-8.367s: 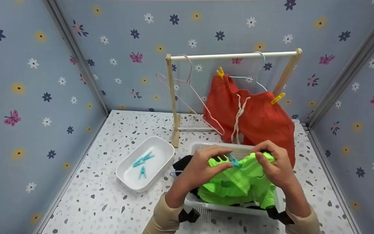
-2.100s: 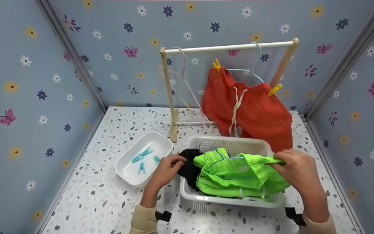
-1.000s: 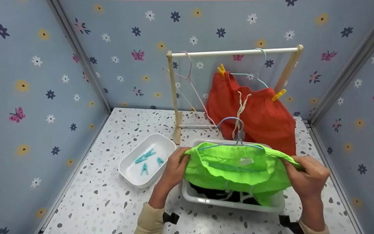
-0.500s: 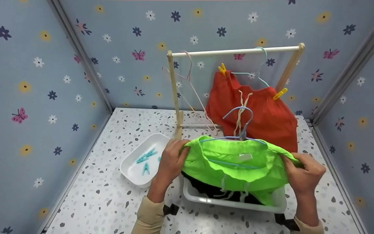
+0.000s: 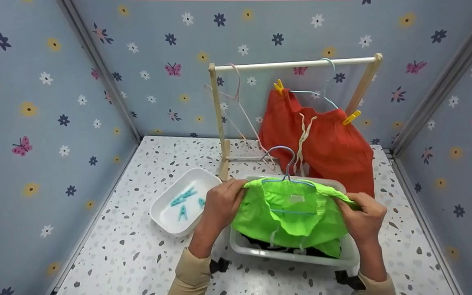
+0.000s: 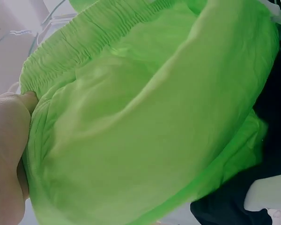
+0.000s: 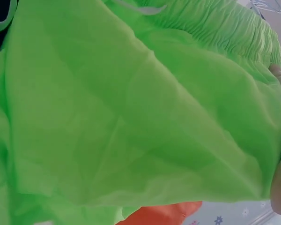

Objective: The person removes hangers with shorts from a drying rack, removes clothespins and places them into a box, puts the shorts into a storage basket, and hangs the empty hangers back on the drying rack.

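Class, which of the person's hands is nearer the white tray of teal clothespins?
Left. In the head view, the left hand grips the green garment just right of the tray; the right hand grips the garment's opposite side, farther right.

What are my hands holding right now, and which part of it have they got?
The bright green garment: left hand and right hand grip opposite sides of its waistband.

Your garment (image 5: 293, 224) at lower centre is neon green, the upper wall (image 5: 256, 35) blue with flower-and-butterfly print.
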Motion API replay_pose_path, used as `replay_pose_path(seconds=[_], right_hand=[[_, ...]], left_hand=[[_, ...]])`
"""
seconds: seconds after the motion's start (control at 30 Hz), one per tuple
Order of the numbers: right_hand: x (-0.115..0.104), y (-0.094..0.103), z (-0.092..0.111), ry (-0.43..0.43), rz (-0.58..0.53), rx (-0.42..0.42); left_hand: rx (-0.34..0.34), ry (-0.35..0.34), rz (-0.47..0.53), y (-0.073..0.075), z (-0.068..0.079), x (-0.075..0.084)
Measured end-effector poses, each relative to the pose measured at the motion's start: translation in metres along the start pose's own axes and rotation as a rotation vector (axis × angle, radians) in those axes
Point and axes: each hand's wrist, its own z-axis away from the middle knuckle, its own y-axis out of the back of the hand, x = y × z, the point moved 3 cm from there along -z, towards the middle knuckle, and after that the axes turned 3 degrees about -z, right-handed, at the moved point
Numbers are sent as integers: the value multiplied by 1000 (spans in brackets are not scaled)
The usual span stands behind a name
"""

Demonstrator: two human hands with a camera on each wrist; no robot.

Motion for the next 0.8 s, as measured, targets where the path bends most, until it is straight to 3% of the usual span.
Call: replay_pose_path(seconds=[0.23,0.4,0.8], right_hand=[[-21,-16,-5,-6,-90,-52],[-24,-24,-5,-14,-109,-73],[-23,-40,-4,-41,-57,-299]], left_hand=[[25,-17,-21,6,-7,7],[28,-38,-17,7,-10,13],[33,-40,-53,2,-6,8]])
